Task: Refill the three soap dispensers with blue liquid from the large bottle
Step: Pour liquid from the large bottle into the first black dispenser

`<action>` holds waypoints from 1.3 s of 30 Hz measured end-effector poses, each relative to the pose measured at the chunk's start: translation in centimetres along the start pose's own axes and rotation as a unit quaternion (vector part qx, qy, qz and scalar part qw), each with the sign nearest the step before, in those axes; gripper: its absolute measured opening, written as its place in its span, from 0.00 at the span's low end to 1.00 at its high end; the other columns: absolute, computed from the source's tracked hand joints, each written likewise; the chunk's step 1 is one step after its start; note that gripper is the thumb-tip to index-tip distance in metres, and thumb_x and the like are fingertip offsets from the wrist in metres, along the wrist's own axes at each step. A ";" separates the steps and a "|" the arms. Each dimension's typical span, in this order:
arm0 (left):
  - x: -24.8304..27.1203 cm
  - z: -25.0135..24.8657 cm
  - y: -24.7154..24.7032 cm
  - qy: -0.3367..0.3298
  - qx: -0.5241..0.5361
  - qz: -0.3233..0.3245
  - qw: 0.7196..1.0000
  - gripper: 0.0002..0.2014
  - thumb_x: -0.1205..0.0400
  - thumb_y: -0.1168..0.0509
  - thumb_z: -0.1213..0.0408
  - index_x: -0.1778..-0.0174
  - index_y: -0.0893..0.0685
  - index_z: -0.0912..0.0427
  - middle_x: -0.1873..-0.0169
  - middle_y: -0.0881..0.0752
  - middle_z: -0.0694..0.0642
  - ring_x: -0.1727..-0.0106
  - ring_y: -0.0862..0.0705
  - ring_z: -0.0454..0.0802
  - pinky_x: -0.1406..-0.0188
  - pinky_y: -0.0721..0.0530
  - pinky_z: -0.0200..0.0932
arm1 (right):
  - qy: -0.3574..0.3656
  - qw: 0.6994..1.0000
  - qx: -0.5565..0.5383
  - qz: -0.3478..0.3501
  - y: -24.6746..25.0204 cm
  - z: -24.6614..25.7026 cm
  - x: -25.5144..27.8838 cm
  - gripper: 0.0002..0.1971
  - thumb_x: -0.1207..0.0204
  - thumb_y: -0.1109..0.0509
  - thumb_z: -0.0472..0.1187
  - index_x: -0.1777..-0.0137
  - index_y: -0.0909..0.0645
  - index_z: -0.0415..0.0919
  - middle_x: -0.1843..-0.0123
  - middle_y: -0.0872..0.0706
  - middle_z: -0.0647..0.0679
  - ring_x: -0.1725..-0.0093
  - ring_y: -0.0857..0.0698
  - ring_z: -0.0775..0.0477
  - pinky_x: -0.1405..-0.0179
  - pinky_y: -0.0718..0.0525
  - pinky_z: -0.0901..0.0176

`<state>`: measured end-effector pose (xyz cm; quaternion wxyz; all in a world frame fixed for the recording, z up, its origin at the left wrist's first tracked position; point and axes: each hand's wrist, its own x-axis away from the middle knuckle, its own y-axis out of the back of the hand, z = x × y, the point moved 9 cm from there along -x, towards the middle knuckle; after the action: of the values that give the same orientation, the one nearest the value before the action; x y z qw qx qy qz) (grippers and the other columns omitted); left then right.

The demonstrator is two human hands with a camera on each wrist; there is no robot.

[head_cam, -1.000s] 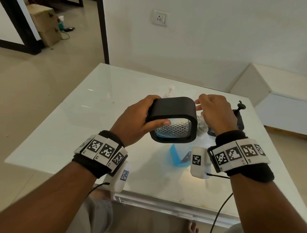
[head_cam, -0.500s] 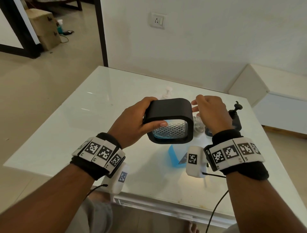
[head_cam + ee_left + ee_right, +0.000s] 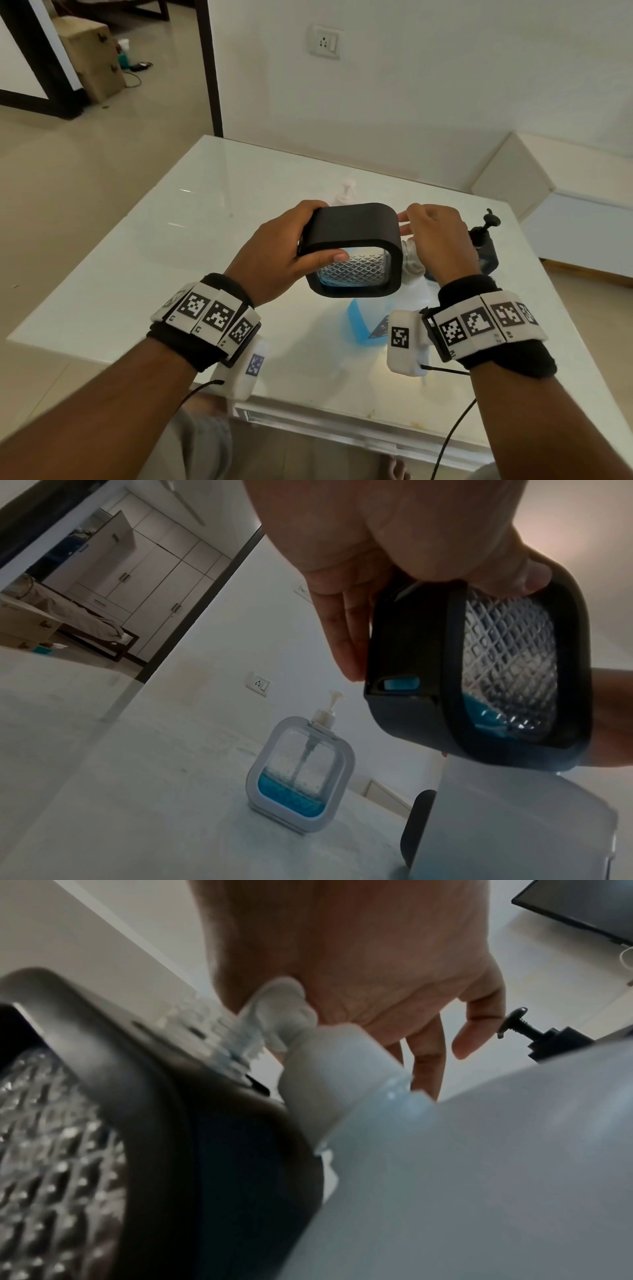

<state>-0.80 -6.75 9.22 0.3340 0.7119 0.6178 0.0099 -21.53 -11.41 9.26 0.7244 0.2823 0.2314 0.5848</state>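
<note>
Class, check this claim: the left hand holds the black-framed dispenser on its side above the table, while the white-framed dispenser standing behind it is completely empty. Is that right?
Not quite. The white-framed dispenser is not empty: the left wrist view shows blue liquid in its bottom. The rest stands: the left hand holds the black-framed dispenser on its side above the table.

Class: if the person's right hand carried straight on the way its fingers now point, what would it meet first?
Probably the black pump dispenser: the right hand points its fingers at it, though depth is unclear.
</note>
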 end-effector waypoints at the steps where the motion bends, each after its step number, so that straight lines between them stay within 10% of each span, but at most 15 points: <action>1: 0.0 0.0 0.0 0.000 0.001 0.002 1.000 0.28 0.28 0.39 0.36 0.36 0.31 0.46 0.49 0.22 0.34 0.46 0.17 0.40 0.57 0.16 0.29 | -0.001 1.000 0.000 0.001 0.0 0.1 -0.1 0.20 0.35 0.49 0.57 0.61 0.17 0.51 0.60 0.11 0.57 0.51 0.13 0.47 0.35 0.23 0.34; 30: -0.1 0.2 0.0 0.009 0.006 0.006 1.000 0.28 0.28 0.38 0.35 0.36 0.31 0.44 0.48 0.22 0.32 0.44 0.18 0.36 0.56 0.14 0.31 | -0.003 1.000 0.000 0.009 0.2 0.6 -0.4 0.29 0.35 0.49 0.58 0.52 0.14 0.40 0.59 0.11 0.54 0.52 0.15 0.47 0.33 0.26 0.32; 39: -0.1 0.1 -0.2 0.009 0.009 0.006 1.000 0.28 0.28 0.39 0.35 0.36 0.31 0.44 0.49 0.21 0.33 0.45 0.18 0.36 0.57 0.15 0.31 | 0.010 0.993 0.100 -0.056 1.5 0.5 -0.6 0.16 0.19 0.43 0.53 0.55 0.16 0.46 0.55 0.12 0.52 0.51 0.17 0.46 0.31 0.31 0.37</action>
<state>-0.94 -6.95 9.08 0.3217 0.7182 0.6169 0.0125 -22.38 -11.79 10.59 0.7217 0.3339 0.3111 0.5205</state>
